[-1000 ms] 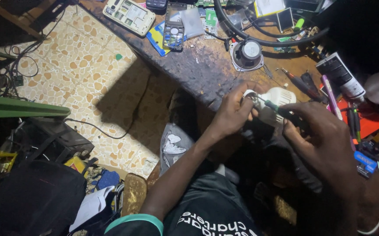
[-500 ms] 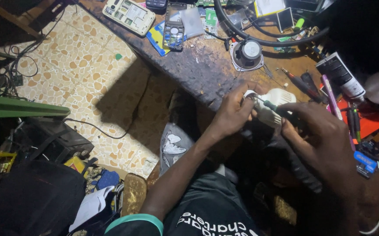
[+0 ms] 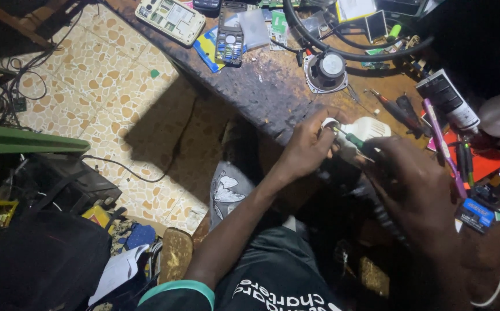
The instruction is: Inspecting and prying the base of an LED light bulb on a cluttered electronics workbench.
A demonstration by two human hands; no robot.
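My left hand grips a small white plastic device at its round end, just over the edge of the dark wooden workbench. My right hand holds a green-handled screwdriver, its metal tip pointing left into the white device beside my left fingers. Part of the device is hidden by both hands.
The bench carries a round speaker, a looping black cable, an opened white handset, circuit boards, a purple pen and other screwdrivers. At left lie tiled floor, wires, a green plank and clutter.
Both hands stay at the white device. The screwdriver has shifted slightly against it; nothing else on the bench has moved.
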